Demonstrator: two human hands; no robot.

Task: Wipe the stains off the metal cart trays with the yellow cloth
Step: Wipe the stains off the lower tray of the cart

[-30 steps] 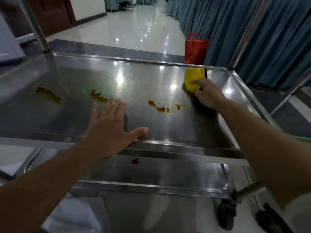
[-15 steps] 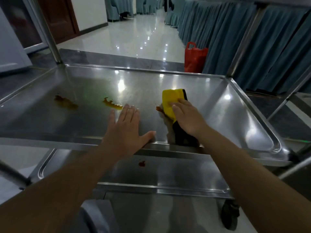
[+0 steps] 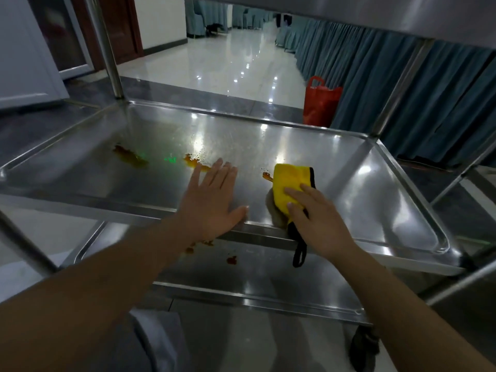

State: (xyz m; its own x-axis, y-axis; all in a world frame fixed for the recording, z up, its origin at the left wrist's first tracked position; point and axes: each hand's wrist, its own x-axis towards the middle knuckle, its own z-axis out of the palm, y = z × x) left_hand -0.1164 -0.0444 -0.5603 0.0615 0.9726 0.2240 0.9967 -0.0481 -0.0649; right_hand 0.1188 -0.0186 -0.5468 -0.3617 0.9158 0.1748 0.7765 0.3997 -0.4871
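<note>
The metal cart's middle tray (image 3: 362, 189) carries orange-brown stains: one at the far left (image 3: 128, 155), one in the middle (image 3: 194, 162) and a small one (image 3: 267, 176) at the cloth's left edge. My right hand (image 3: 314, 218) presses the yellow cloth (image 3: 288, 181) flat on the tray with straight fingers; the cloth's black loop hangs over the near rim. My left hand (image 3: 212, 200) lies flat and open on the tray near the front rim, its fingertips by the middle stain. The lower tray (image 3: 268, 280) shows small red-brown spots (image 3: 230, 260).
Upright cart posts rise at the back left (image 3: 107, 49) and back right (image 3: 397, 89), with an upper shelf (image 3: 375, 14) overhead. A red bag (image 3: 320, 103) stands on the floor beyond the cart, beside blue curtains (image 3: 402, 84). A glossy floor runs ahead.
My right hand slid the cloth from the tray's far right corner to the near middle, onto the stain there, most of which no longer shows. My left hand stayed flat.
</note>
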